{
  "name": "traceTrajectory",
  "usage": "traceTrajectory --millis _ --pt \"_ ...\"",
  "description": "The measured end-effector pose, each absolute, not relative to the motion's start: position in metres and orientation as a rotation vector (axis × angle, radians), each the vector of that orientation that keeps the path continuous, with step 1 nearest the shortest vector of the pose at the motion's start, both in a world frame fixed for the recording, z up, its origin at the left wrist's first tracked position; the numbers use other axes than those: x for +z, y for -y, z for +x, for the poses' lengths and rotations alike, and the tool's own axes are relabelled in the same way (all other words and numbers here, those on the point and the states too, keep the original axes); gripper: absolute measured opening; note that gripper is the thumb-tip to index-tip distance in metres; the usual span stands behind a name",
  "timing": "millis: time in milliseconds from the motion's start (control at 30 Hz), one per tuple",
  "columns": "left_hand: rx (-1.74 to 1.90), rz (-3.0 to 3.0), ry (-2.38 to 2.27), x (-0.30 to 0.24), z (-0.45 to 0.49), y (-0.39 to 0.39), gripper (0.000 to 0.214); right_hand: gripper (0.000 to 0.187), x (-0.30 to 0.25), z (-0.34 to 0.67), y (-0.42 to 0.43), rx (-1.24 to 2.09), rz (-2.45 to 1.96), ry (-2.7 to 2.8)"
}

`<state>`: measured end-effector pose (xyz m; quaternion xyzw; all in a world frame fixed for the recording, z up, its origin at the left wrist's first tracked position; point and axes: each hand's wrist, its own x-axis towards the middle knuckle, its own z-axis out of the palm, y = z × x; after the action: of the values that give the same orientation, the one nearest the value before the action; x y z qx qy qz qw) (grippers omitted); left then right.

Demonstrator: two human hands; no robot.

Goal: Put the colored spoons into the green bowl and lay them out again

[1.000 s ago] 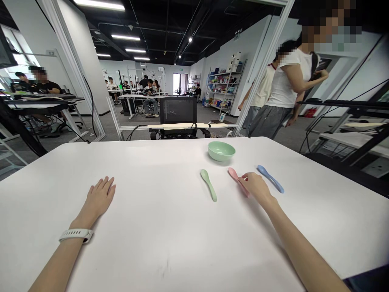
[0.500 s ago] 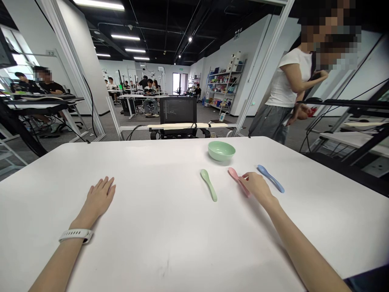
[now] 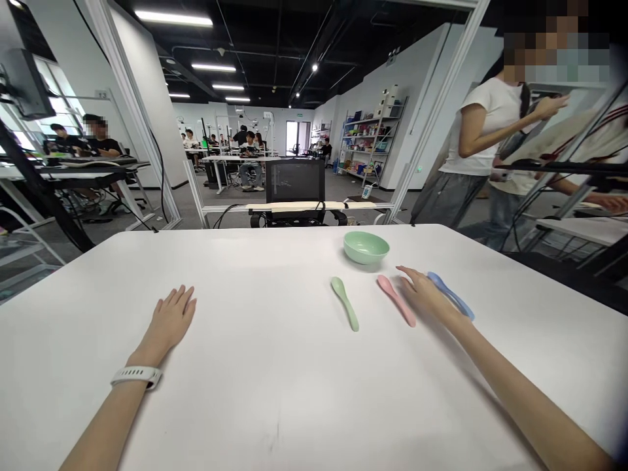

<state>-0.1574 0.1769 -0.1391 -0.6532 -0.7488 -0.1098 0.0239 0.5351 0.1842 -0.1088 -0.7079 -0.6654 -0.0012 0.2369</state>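
Observation:
My right hand (image 3: 426,294) lies on the white table (image 3: 275,366) between a pink spoon (image 3: 396,300) and a blue spoon (image 3: 454,297). Its fingers are stretched out and hold nothing, and its right side touches or covers part of the blue spoon. A green spoon (image 3: 345,303) lies to the left of the pink one. Just beyond the spoons stands a pale green bowl (image 3: 366,247). Far to the left, my left hand (image 3: 170,319) rests flat and open on the table, with a white watch on its wrist.
A black chair and a frame stand behind the table's far edge. Two people stand at the right, beside a dark rack of equipment. Other people sit at desks at the left and far back.
My right hand has left the pink spoon's handle, opened, and shifted right against the blue spoon. My left hand has stayed put. The standing people moved right.

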Motion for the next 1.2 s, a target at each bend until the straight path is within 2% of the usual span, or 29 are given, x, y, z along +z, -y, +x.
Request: traceTrajectory --millis 200,333,1200 --pt "-0.340 -2.036 2.290 -0.132 -0.154 -0.171 0.072 0.056 -0.160 0.565 -0.195 0.131 -1.809 1.816" --pt "-0.323 -2.047 2.309 -0.128 -0.153 -0.170 0.073 0.056 -0.172 0.572 -0.198 0.111 -1.799 1.803" --pt "-0.358 -2.060 2.295 -0.135 -0.158 -0.172 0.076 0.052 -0.146 0.555 -0.188 0.118 -1.860 1.778"
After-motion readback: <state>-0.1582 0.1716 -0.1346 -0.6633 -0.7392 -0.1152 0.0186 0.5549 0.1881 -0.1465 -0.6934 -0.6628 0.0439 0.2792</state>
